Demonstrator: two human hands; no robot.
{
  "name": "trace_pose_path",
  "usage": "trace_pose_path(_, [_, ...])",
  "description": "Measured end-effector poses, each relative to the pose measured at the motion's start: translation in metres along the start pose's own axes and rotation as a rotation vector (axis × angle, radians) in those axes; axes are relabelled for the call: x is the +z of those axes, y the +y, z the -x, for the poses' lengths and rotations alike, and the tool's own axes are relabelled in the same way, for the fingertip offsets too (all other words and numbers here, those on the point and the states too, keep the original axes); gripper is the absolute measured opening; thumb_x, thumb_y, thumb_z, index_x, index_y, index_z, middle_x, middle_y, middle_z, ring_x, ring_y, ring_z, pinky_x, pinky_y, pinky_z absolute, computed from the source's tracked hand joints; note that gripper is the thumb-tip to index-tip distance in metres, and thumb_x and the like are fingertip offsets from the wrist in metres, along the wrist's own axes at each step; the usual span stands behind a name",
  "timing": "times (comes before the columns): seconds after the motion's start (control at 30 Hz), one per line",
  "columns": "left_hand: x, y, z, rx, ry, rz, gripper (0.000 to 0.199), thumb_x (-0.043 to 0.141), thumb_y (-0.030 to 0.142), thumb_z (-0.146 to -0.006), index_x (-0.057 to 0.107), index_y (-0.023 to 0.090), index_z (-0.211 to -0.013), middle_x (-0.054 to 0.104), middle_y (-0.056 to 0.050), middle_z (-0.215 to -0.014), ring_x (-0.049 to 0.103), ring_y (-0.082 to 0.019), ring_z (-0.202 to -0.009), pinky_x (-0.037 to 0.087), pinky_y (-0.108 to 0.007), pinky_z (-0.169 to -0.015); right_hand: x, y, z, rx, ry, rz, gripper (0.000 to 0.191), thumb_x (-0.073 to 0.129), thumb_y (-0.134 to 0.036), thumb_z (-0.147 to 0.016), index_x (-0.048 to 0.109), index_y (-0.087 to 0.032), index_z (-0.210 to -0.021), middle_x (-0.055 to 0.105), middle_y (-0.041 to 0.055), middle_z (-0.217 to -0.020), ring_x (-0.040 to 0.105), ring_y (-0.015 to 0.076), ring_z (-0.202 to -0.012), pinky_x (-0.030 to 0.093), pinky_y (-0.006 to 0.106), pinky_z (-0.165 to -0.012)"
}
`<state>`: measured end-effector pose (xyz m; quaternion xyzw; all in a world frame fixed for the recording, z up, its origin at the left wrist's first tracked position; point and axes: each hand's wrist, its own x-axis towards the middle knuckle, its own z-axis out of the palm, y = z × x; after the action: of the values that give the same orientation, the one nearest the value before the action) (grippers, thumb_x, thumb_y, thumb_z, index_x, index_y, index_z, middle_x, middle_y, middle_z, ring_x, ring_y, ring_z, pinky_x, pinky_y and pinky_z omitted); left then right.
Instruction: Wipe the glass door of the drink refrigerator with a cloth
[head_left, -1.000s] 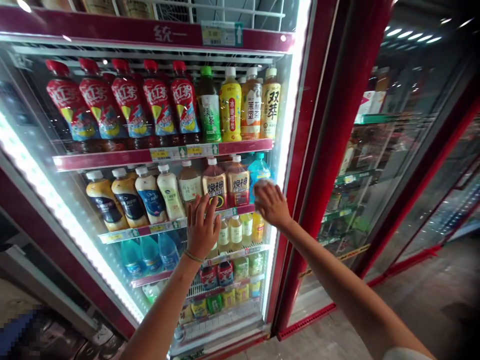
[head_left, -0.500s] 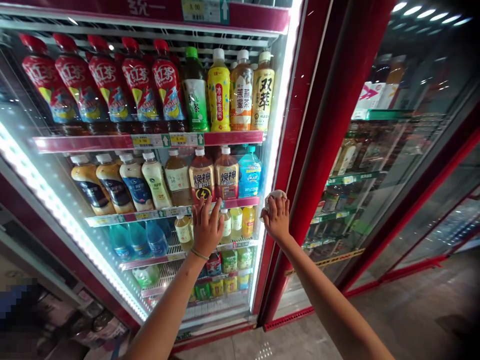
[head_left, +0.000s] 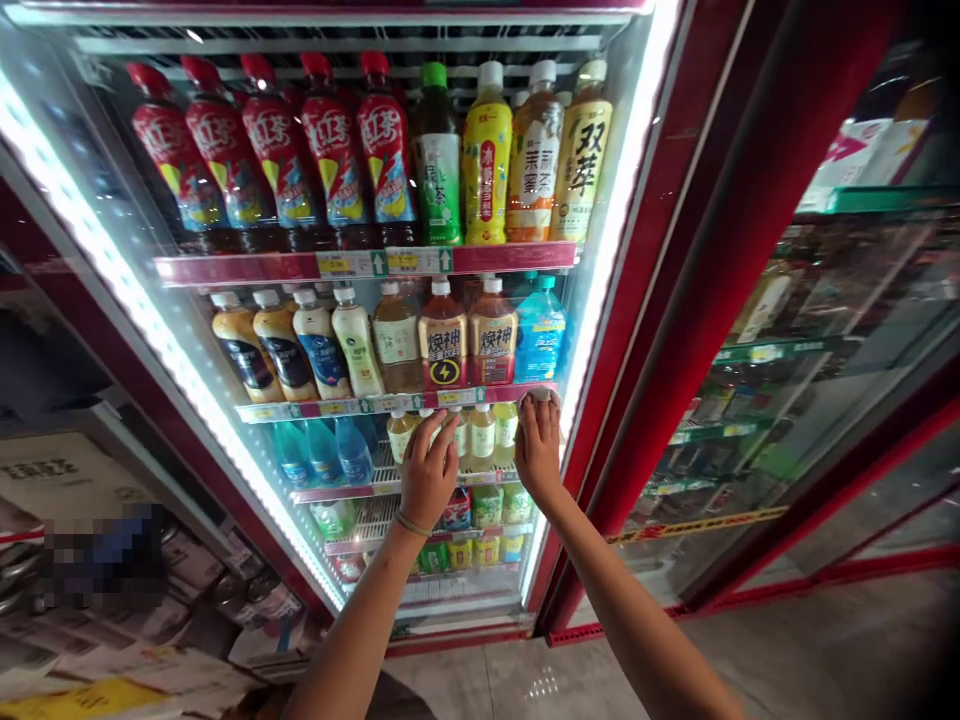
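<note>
My right hand (head_left: 538, 450) presses a crumpled whitish cloth (head_left: 543, 396) against the front of a lit drinks cooler, near its right edge. The fingers lie over the cloth and hide most of it. My left hand (head_left: 430, 468) is further left, with fingers apart and nothing in them, just below the middle shelf's edge strip (head_left: 352, 406). Whether its fingertips touch the glass I cannot tell. Behind the hands stand two brown-and-red drink bottles (head_left: 444, 340) and a blue bottle (head_left: 541, 335). Small pale-labelled bottles (head_left: 481, 432) on the shelf below are partly covered by my fingers.
Red-capped tea bottles (head_left: 328, 150) line the upper shelf. A red door frame (head_left: 675, 380) runs along the right, beside another glass-fronted cabinet (head_left: 750, 400). Cluttered packages (head_left: 187, 560) lie at lower left. Grey floor (head_left: 517, 680) shows below.
My right hand has moved with the cloth from the red right-hand frame left onto the cooler's front, closer to my left hand. The camera view has shifted, so the shelves appear further right.
</note>
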<state>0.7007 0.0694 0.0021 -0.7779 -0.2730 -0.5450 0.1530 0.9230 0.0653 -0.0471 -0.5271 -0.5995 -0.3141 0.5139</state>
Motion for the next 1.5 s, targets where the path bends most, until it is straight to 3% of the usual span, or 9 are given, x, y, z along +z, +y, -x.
trace_pose_path(0.33, [-0.078, -0.085, 0.034, -0.112, -0.029, -0.137, 0.049, 0.056, 0.014, -0.100, 0.056, 0.024, -0.148, 0.060, -0.014, -0.140, 0.056, -0.026, -0.134, 0.051, -0.048, -0.114, 0.064, -0.119, -0.010, -0.083, 0.011, -0.046, 0.079, 0.043, -0.010, -0.102, 0.011, -0.031, -0.171, 0.024, 0.0065, -0.176, 0.021, 0.0287, -0.163, 0.029, 0.059, -0.130])
trace_pose_path(0.47, [-0.115, -0.125, 0.049, -0.157, -0.027, -0.220, 0.046, 0.058, 0.015, -0.100, 0.058, 0.023, -0.145, 0.060, -0.015, -0.138, 0.055, -0.028, -0.134, 0.050, -0.051, -0.114, 0.093, -0.174, -0.007, -0.129, -0.051, -0.045, 0.079, 0.045, -0.011, -0.101, 0.012, -0.029, -0.171, 0.035, 0.0102, -0.172, 0.033, 0.0299, -0.159, 0.032, 0.057, -0.128])
trace_pose_path(0.6, [-0.144, -0.155, 0.060, -0.187, -0.039, -0.257, 0.044, 0.058, 0.017, -0.100, 0.059, 0.023, -0.144, 0.060, -0.015, -0.138, 0.056, -0.028, -0.133, 0.052, -0.050, -0.112, 0.114, -0.224, -0.003, -0.281, -0.163, -0.047, 0.072, 0.043, -0.010, -0.102, 0.022, -0.025, -0.170, 0.053, 0.0099, -0.161, 0.047, 0.0236, -0.151, 0.035, 0.047, -0.127])
trace_pose_path(0.77, [-0.173, -0.179, 0.067, -0.166, -0.091, -0.229, 0.044, 0.058, 0.017, -0.101, 0.059, 0.023, -0.144, 0.063, -0.015, -0.136, 0.060, -0.028, -0.130, 0.054, -0.049, -0.110, 0.116, -0.240, -0.010, -0.402, -0.211, -0.030, 0.071, 0.045, -0.011, -0.103, 0.023, -0.025, -0.169, 0.058, 0.0080, -0.157, 0.051, 0.0214, -0.147, 0.037, 0.044, -0.126])
trace_pose_path(1.0, [-0.222, -0.209, 0.058, -0.010, -0.095, -0.140, 0.043, 0.056, 0.009, -0.099, 0.062, 0.025, -0.139, 0.069, -0.009, -0.127, 0.064, -0.024, -0.127, 0.055, -0.045, -0.110, 0.133, -0.278, -0.036, -0.163, -0.093, -0.002, 0.079, 0.044, -0.013, -0.103, 0.005, -0.025, -0.171, 0.040, 0.0115, -0.170, 0.033, 0.0296, -0.159, 0.032, 0.054, -0.129])
trace_pose_path(1.13, [-0.248, -0.233, 0.059, 0.098, -0.076, -0.144, 0.048, 0.057, 0.006, -0.097, 0.062, 0.027, -0.140, 0.072, -0.008, -0.124, 0.066, -0.023, -0.125, 0.055, -0.044, -0.110, 0.156, -0.310, -0.006, -0.452, -0.254, -0.063, 0.076, 0.043, -0.011, -0.103, 0.011, -0.026, -0.170, 0.054, 0.0049, -0.161, 0.049, 0.0207, -0.149, 0.036, 0.043, -0.127])
trace_pose_path(1.3, [-0.263, -0.261, 0.072, 0.248, -0.046, -0.068, 0.047, 0.056, 0.005, -0.096, 0.061, 0.022, -0.140, 0.074, -0.009, -0.120, 0.069, -0.021, -0.120, 0.058, -0.040, -0.106, 0.167, -0.339, -0.008, -0.511, -0.244, -0.046, 0.068, 0.045, -0.011, -0.103, 0.028, -0.023, -0.168, 0.060, 0.0052, -0.156, 0.054, 0.0190, -0.143, 0.036, 0.040, -0.125])
trace_pose_path(1.4, [-0.258, -0.275, 0.081, 0.320, 0.028, -0.014, 0.044, 0.055, 0.009, -0.097, 0.062, 0.021, -0.138, 0.075, -0.009, -0.114, 0.070, -0.020, -0.116, 0.059, -0.038, -0.102, 0.173, -0.359, -0.033, -0.414, -0.217, -0.030, 0.065, 0.046, -0.014, -0.103, 0.034, -0.023, -0.166, 0.052, 0.0067, -0.162, 0.045, 0.0224, -0.151, 0.031, 0.045, -0.128])
trace_pose_path(1.5, [-0.249, -0.288, 0.090, 0.363, 0.067, 0.013, 0.038, 0.054, 0.015, -0.100, 0.063, 0.024, -0.135, 0.075, -0.007, -0.109, 0.071, -0.020, -0.113, 0.059, -0.037, -0.100, 0.183, -0.372, -0.027, -0.378, -0.185, -0.026, 0.059, 0.046, -0.016, -0.103, 0.042, -0.024, -0.162, 0.054, 0.0067, -0.161, 0.046, 0.0235, -0.151, 0.033, 0.046, -0.127])
